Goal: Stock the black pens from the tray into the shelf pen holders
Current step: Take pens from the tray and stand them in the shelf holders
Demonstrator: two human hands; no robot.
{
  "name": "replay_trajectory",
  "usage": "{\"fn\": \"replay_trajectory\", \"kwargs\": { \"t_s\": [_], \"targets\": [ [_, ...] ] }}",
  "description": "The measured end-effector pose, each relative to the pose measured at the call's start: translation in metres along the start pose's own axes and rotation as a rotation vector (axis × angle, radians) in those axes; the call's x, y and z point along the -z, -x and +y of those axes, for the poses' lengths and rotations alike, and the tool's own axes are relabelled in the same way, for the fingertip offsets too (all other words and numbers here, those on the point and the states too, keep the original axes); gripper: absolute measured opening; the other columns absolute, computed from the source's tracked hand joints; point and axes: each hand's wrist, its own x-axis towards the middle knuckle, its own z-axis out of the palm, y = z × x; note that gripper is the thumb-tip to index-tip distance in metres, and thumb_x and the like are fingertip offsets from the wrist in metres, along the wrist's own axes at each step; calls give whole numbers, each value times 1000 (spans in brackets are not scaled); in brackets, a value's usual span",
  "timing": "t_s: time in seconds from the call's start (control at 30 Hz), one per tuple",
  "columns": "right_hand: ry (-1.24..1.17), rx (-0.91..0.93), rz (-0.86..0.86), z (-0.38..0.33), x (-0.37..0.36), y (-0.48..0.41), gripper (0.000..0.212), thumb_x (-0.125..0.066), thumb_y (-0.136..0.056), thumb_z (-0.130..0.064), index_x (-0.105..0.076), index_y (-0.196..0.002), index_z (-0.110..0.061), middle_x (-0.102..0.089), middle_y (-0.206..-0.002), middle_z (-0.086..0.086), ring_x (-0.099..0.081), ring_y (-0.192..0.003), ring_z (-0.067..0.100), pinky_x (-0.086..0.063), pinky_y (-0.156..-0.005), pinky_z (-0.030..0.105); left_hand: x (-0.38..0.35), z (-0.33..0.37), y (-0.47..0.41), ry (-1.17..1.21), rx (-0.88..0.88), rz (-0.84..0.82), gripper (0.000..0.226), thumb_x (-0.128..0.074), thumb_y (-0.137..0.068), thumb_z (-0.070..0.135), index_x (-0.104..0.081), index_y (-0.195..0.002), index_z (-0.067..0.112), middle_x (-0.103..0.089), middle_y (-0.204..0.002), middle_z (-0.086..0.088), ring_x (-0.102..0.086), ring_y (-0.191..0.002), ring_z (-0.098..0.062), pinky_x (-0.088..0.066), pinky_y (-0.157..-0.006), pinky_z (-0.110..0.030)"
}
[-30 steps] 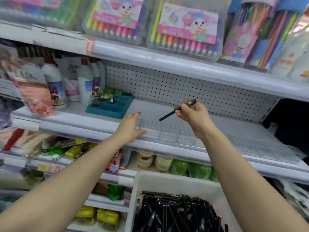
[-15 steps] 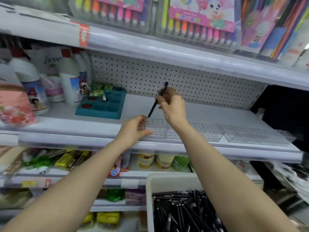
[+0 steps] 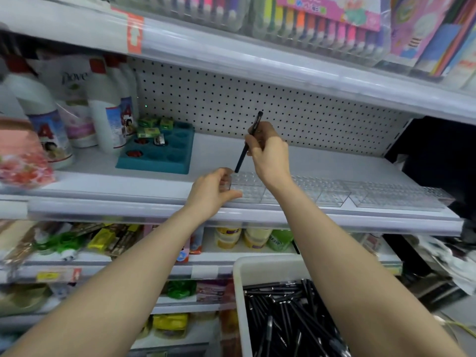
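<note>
While both arms are reaching up to the middle shelf (image 3: 103,188), a blurred pink packet (image 3: 22,161) is sitting at its far left edge. White bottles (image 3: 105,117) and a Dove pouch (image 3: 74,99) are standing behind it. Just right of them a teal tray (image 3: 157,157) with round wells is lying flat, with small green boxes (image 3: 152,126) sitting on its back part.

The left hand (image 3: 211,191) is gripping the left end of the clear pen holders (image 3: 332,193). Its fingers are curling over the top corner and its thumb is lying along the front.

The black pen (image 3: 248,141) is hanging tilted, top leaning right. Its lower tip is pointing down at the left end of the holders, right by the left fingers. Cannot tell if the tip is touching the plastic or sitting in a slot.

The right hand (image 3: 270,155) is pinching the pen near its upper half, fingers curling round the barrel.

The holders are running rightward in a row along the shelf's front.

Packs of coloured markers (image 3: 322,24) are standing on the shelf above, upper right.

Lower right, a white tray (image 3: 257,266) is holding a pile of pens (image 3: 288,320), loose and crisscrossing. The right forearm is crossing over the tray's right side.
</note>
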Motion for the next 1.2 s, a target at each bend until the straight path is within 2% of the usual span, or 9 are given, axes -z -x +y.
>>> {"fn": "replay_trajectory", "kwargs": {
  "t_s": [0.1,0.27,0.37,0.5,0.6,0.73,0.93,1.07,1.2],
  "targets": [
    [6,10,24,-1,-1,2,14,-56,-96,-19,-57,-107,-11,-69,-88,7,-65,-79,30,-54,-73,42,-1,-1,-1,23,8,-11,63,-77,-79,38,-52,-133,19,-63,-124,-3,-61,-108,-19,-49,-96,-35],
    [13,-21,50,1,0,3,15,-55,-96,-20,-57,-106,-10,-69,-85,7,-66,-77,30,-54,-73,43,-1,-2,-2,46,17,-19,64,-77,-79,37,-51,-134,18,-63,-124,-3,-61,-108,-19,-49,-98,-38],
    [28,-40,1,4,-1,5,12,-56,-95,-19,-57,-103,-10,-69,-81,7,-65,-75,30,-54,-72,43,0,-3,-2,38,9,-23,63,-77,-79,38,-51,-134,18,-63,-125,-2,-61,-108,-19,-49,-97,-38],
    [141,-57,-177,13,-16,17,9,-59,-93,-22,-59,-97,-14,-71,-86,7,-65,-78,29,-54,-73,40,0,-2,-2,13,-3,-17,63,-76,-80,38,-51,-134,17,-64,-123,-3,-61,-108,-20,-49,-95,-36],
    [153,-73,-174,14,-19,18,9,-60,-93,-22,-59,-96,-13,-72,-89,6,-65,-80,28,-53,-72,36,0,-2,-3,25,-1,-21,64,-76,-80,38,-51,-134,17,-64,-123,-4,-61,-108,-20,-49,-96,-38],
    [147,-95,-183,14,-17,17,10,-60,-93,-22,-60,-95,-12,-72,-89,5,-67,-81,28,-54,-76,42,0,-3,-2,32,1,-28,63,-76,-80,37,-50,-135,16,-63,-124,-4,-61,-109,-20,-49,-97,-39],
    [123,-74,-178,13,4,28,23,-64,-92,-20,-65,-114,-13,-69,-93,-1,-63,-89,17,-51,-82,27,1,-3,0,-42,-28,-22,67,-72,-83,42,-47,-138,15,-62,-126,-7,-60,-111,-25,-49,-96,-42],
    [172,-85,-130,32,45,56,8,-64,-91,-15,-69,-97,-17,-69,-83,-4,-65,-80,16,-54,-77,31,0,-3,1,-90,-33,-19,71,-70,-84,43,-44,-142,10,-59,-131,-12,-58,-115,-28,-48,-98,-42],
    [193,-192,-260,67,81,100,12,-64,-84,-12,-67,-79,-22,-66,-70,-7,-63,-70,15,-54,-71,32,-4,0,5,-162,-10,54,76,-70,-85,41,-38,-145,7,-50,-140,-16,-50,-124,-31,-41,-104,-40]
  ]
}}
